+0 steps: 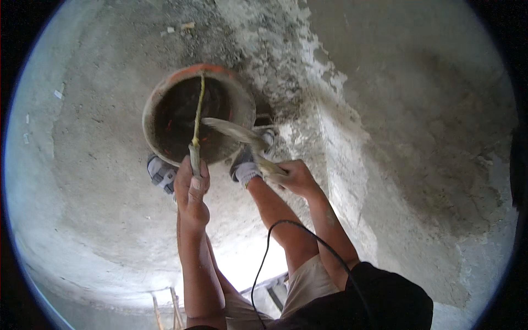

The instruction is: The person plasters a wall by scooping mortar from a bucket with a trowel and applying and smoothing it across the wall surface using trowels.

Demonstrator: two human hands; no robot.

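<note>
In front of my feet stands an orange-rimmed round bucket (242,104), coated with grey mortar, its inside dark. My left hand (193,190) is closed around the short grey handle of a hand tool (198,113). That tool shows nearly edge-on as a long, thin, yellowish crusted strip across the bucket's mouth, so its exact kind is unclear. Lower right of the bucket, my right hand (296,177) grips the pale handle of a trowel (234,131). The trowel's blade is smeared by motion and points left over the bucket, near the strip.
My shoes, a left shoe (162,173) and a right shoe (242,162), are close to the bucket. Rough grey wall (418,137) rises on the right, with crumbled mortar (280,71) along its base. A black cable (291,221) loops across my lap.
</note>
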